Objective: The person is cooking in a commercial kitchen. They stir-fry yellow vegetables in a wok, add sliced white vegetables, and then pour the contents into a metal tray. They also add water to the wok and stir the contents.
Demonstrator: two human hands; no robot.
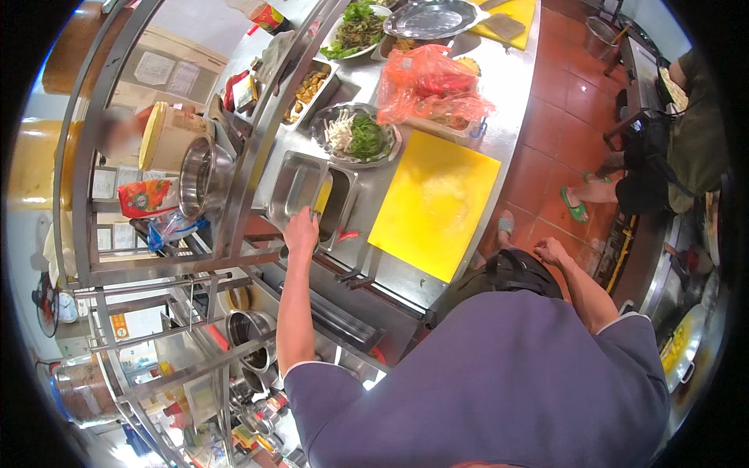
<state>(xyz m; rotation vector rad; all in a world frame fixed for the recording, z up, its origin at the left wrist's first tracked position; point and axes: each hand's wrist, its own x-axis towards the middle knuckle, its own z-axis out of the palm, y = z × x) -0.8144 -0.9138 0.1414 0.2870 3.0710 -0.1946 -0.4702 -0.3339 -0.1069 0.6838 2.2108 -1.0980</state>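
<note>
My left hand point(301, 231) grips the near edge of an empty-looking stainless steel pan point(297, 181). That pan overlaps a second steel container point(345, 202), where a strip of yellow shows. My right hand point(552, 251) hangs by my right side over the floor, its fingers loosely bent and nothing visible in them. A wet yellow cutting board point(436, 205) lies on the steel counter to the right of the pans. Beyond them stands a metal plate point(395, 140) with white mushroom-like strips point(339, 131) and chopped greens point(366, 137). A small red piece point(349, 235) lies beside the container.
Red plastic bags point(433, 88) cover a tray behind the board. A pan of browned pieces point(310, 90), a bowl of leafy greens point(357, 29) and an oval metal platter point(432, 19) stand farther back. A steel shelf frame point(248, 169) rises at left. Another person point(696, 134) stands at right.
</note>
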